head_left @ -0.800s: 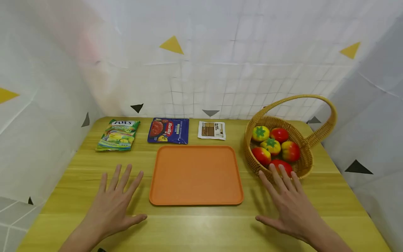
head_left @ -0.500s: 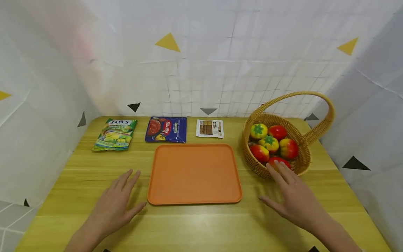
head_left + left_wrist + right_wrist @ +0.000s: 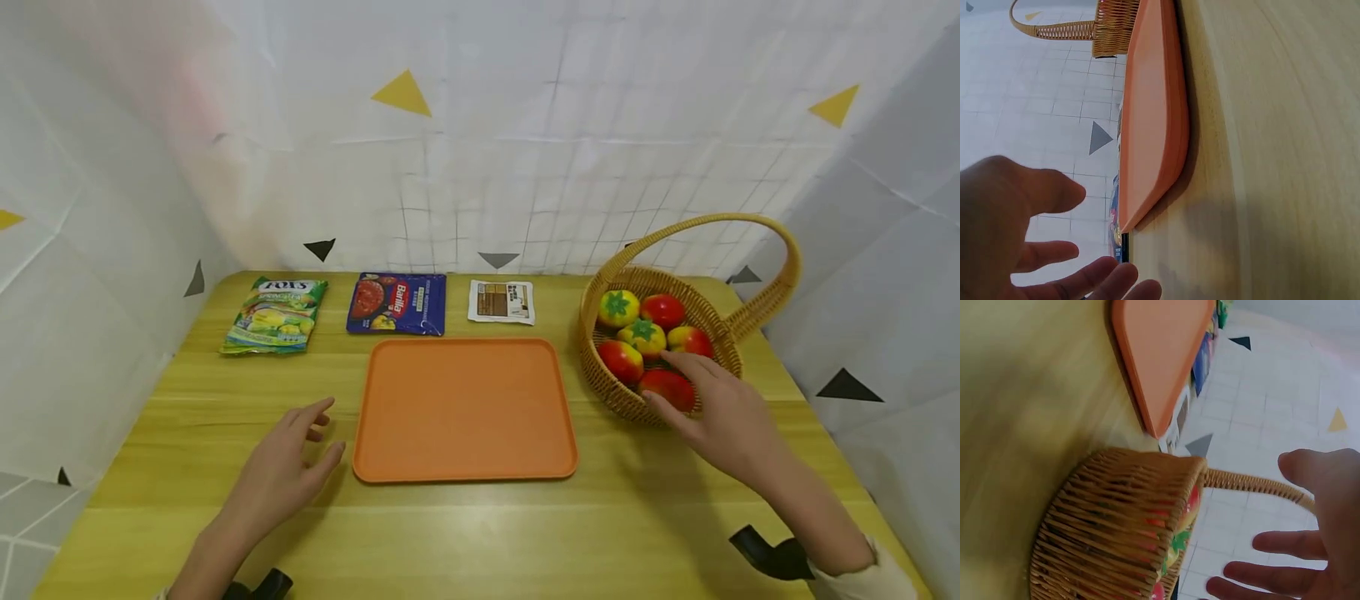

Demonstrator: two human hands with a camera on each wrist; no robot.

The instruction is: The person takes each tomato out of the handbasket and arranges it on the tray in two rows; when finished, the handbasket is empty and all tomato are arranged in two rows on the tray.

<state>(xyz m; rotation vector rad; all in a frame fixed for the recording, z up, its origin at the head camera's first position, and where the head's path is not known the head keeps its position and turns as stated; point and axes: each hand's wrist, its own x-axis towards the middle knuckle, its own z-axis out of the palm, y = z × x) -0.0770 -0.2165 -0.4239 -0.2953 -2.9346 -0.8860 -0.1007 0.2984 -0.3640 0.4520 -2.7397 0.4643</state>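
My right hand [image 3: 726, 421] hovers over the near right part of a wicker basket [image 3: 622, 400], fingers loosely bent and holding nothing. Red and yellow toy fruits fill the basket, among them a red one [image 3: 666, 388] near the thumb and a yellow one with a green star-shaped top [image 3: 618, 308]. In the right wrist view the hand [image 3: 1329, 531] shows spread fingers beside the basket's rim. My left hand [image 3: 281, 471] hangs above the table, left of an orange tray [image 3: 465, 408], with relaxed fingers and nothing in them. The tray is bare.
Along the table's back edge lie a green FOX'S candy bag [image 3: 276, 315], a blue Barilla pouch [image 3: 397, 304] and a small white-and-brown packet [image 3: 501, 302]. The basket's tall handle [image 3: 780, 250] arches up at the right. White sheeting [image 3: 487, 150] stands behind the table.
My right hand has moved forward and up over the basket, its fingers drawn from spread to bent. The left hand has turned sideways, its fingers closer together.
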